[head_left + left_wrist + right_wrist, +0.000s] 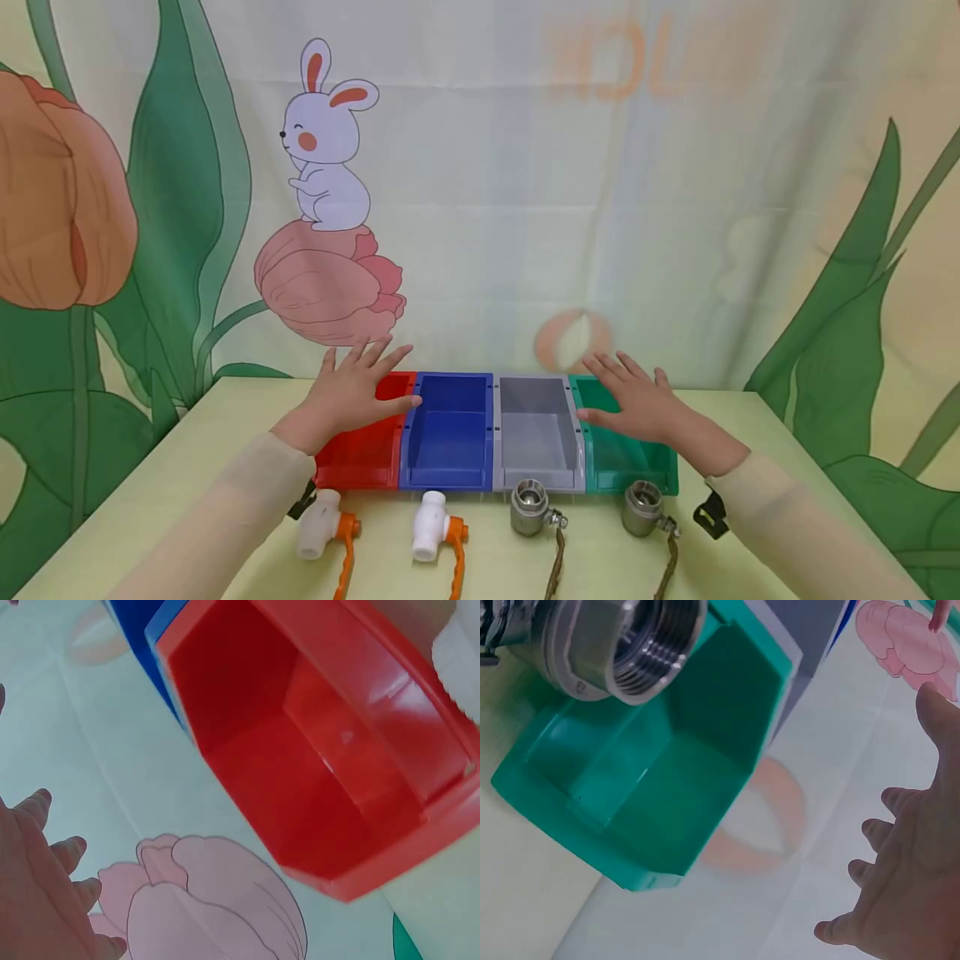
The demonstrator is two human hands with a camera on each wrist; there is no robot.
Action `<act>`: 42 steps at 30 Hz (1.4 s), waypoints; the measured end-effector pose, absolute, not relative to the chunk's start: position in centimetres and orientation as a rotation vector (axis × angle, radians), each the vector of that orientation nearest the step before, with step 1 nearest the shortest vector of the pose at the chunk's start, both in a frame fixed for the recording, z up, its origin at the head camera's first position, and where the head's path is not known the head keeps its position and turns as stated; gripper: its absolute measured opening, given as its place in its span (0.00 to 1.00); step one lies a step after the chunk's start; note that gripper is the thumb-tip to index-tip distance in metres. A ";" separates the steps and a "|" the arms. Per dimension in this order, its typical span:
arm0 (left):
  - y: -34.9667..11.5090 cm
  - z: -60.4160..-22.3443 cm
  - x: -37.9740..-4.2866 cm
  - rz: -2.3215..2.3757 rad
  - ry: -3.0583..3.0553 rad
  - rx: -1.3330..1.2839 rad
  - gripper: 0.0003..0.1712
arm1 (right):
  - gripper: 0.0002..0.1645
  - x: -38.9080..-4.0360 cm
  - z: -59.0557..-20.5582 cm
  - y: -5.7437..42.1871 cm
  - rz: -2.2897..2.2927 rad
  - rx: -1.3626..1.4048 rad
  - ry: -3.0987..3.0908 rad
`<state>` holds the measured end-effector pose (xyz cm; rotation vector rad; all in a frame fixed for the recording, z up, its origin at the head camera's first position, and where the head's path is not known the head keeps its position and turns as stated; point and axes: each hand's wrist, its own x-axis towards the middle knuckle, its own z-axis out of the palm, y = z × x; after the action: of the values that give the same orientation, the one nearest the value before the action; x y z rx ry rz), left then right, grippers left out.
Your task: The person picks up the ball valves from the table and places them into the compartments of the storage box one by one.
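Note:
In the head view my left hand point(351, 398) spreads its fingers over the red bin point(358, 458), thumb pointing toward the blue bin point(452, 433). My right hand point(637, 404) is likewise spread above the green bin point(633, 454), its thumb near the edge of the grey bin point(536, 429). Neither holds anything. Both wrist views show straight, separated fingers, with the red bin point(300, 750) beside the left hand and the green bin point(652, 765) beside the right. The bins' insides show no contents.
Two white plastic ball valves with orange handles, one left point(318, 525) and one nearer the middle point(430, 527), lie before the bins. Two metal valves point(529, 508) point(642, 508) with brownish handles stand to their right. A printed curtain point(480, 208) hangs behind the table point(225, 433).

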<state>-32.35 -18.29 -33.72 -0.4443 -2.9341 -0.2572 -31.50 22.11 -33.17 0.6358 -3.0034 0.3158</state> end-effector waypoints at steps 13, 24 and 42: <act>-19.6 -33.2 -31.7 -0.324 -2.930 -0.360 0.52 | 0.50 -29.9 -32.4 23.1 0.330 0.671 -2.911; -21.3 -33.0 -30.8 -0.605 -2.847 -0.326 0.46 | 0.44 -27.8 -33.6 24.1 0.479 0.697 -2.799; -23.9 -36.0 -29.6 -0.877 -2.859 -0.147 0.40 | 0.41 -25.3 -35.1 24.4 0.647 0.598 -2.849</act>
<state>-29.55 -23.87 -36.01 -0.1470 -2.8588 -0.8774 -25.31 24.39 -35.13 0.5983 -2.8493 0.6468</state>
